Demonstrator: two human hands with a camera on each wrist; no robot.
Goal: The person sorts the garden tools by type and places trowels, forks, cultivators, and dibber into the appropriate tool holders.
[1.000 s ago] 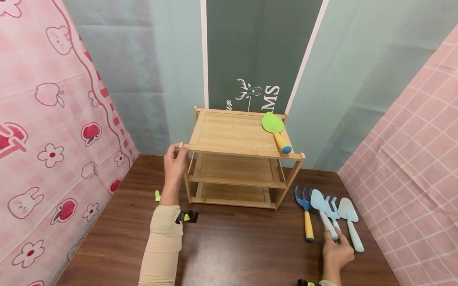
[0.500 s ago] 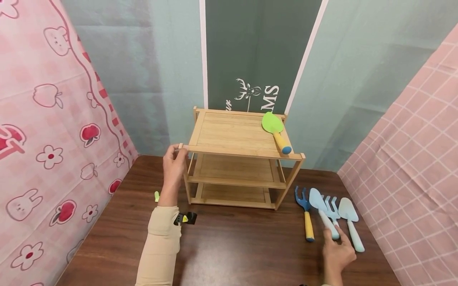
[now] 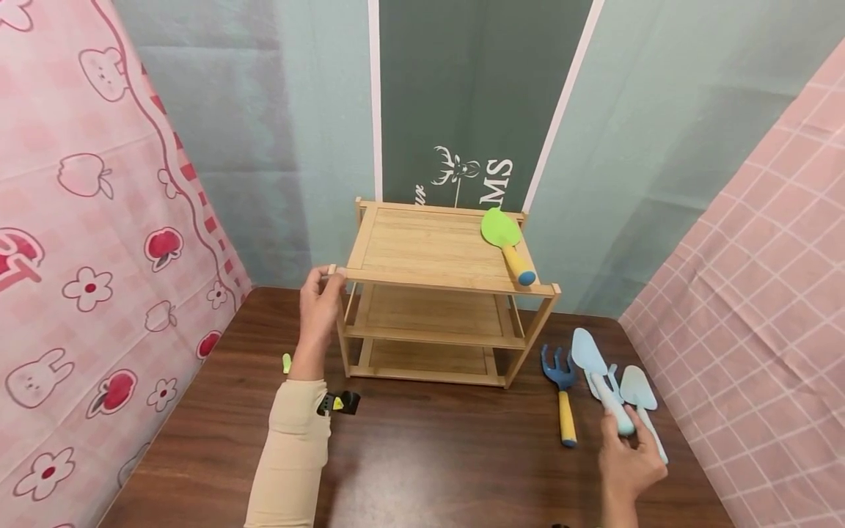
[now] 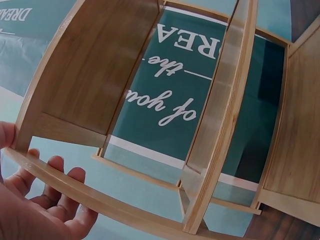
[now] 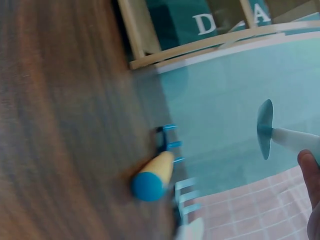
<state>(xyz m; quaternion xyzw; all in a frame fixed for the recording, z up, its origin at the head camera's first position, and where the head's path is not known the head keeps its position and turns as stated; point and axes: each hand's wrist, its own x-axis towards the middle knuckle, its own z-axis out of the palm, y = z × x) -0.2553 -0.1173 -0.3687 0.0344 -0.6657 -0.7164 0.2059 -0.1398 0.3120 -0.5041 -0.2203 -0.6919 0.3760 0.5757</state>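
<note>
The left hand (image 3: 320, 312) grips the front left top corner of a three-tier wooden rack (image 3: 422, 277); in the left wrist view its fingers curl round the rack's post (image 4: 90, 195). The right hand (image 3: 628, 460) pinches the white handle of a light blue trowel (image 3: 587, 352), its blade pointing away. In the right wrist view this trowel (image 5: 265, 129) is up off the table, and only part of the hand (image 5: 312, 190) shows. Under it in the head view lies a light blue rake (image 3: 612, 378), partly hidden. A pale trowel (image 3: 637, 387) lies to the right.
A green trowel with a yellow handle (image 3: 515, 260) lies on the rack's top shelf at the right. On the brown table (image 3: 422, 455) are a blue rake with a yellow handle (image 3: 566, 418), right of the rack, and a small green object (image 3: 287, 363), left of it. Fabric walls surround the table.
The right hand has raised the light blue trowel off the rake and moved it slightly up and to the right. The left hand keeps its grip on the rack.
</note>
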